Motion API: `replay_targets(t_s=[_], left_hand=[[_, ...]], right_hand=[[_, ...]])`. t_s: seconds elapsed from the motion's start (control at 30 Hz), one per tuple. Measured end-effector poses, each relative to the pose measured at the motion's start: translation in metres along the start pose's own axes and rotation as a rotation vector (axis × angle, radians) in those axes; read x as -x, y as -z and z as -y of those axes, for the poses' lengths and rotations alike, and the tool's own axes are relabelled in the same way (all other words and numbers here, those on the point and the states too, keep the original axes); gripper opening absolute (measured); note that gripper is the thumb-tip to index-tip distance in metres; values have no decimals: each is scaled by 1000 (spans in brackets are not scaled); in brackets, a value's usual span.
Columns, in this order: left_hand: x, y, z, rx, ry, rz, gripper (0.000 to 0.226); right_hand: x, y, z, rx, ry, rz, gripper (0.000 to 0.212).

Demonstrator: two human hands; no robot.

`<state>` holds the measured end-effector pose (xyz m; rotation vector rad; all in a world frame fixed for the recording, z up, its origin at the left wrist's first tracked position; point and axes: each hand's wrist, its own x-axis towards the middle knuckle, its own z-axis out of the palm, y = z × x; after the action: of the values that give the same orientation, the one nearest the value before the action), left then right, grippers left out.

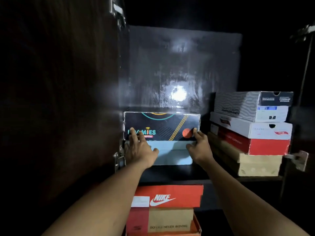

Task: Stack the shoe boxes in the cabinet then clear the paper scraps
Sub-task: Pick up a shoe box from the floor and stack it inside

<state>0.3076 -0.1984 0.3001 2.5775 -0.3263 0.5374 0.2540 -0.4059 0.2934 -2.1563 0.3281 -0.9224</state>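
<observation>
Right now both hands press against the near face of a dark printed shoe box (162,126) that sits on a pale blue box (172,153) at the left end of the cabinet shelf (221,180), beside the cabinet's left wall. The left hand (139,150) lies spread flat, fingers on the dark box's lower left corner, palm over the blue box's edge. The right hand (200,148) is half open, thumb and fingertips pinching the dark box's lower right corner; neither hand fully wraps anything.

In my judgement the risk is sliding: the dark box looks glossy, so an uneven push could skew it or shove the blue box back with it, leaving the pair misaligned. To the right, near but apart, a taller stack (252,132) already sits stepped and twisted: a grey wave-patterned box over a white one, a red one and a plain brown cardboard one at the shelf's right end. A knock from the right forearm could tip it.

Below the shelf stands an orange Nike box (167,195) on a tan-and-red box, both matte cardboard. All boxes are rectangular with lift-off lids. I see no paper scraps in view.
</observation>
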Motion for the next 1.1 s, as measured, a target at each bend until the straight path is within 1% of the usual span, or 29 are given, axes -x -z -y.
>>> replay_targets(t_s=[0.2,0.3,0.4,0.43,0.53,0.57,0.67,0.73,0.83,0.9,1.0,1.1], left_hand=[[-19,3,0,45,45,67,102],[-19,0,0,27,34,58,104],[-19,0,1,109,32,47,103],[-18,2,1,153,30,48,101],[-4,10,-2,273,8,74,97],[3,13,-3,289,-11,75,95],[34,21,-7,294,-73,92,92],[62,22,-12,291,-107,158,91],[116,16,-26,319,-191,251,91],[156,7,-35,336,-244,330,90],[219,-12,-48,382,-338,490,92],[279,-35,-63,411,-434,633,92]], right_hand=[[-16,-9,-6,18,-10,34,73],[-17,-8,-4,32,-13,51,75],[-17,0,2,9,-31,101,78],[-17,3,5,-21,-52,106,75],[-10,14,14,-160,-76,67,43],[-3,19,19,-169,-76,59,41],[35,40,29,-198,-90,56,66],[71,62,32,-157,-119,45,71],[125,96,14,-60,-175,51,80],[166,124,2,-25,-264,43,77],[234,165,-5,166,-435,31,79],[300,202,-20,249,-530,12,81]])
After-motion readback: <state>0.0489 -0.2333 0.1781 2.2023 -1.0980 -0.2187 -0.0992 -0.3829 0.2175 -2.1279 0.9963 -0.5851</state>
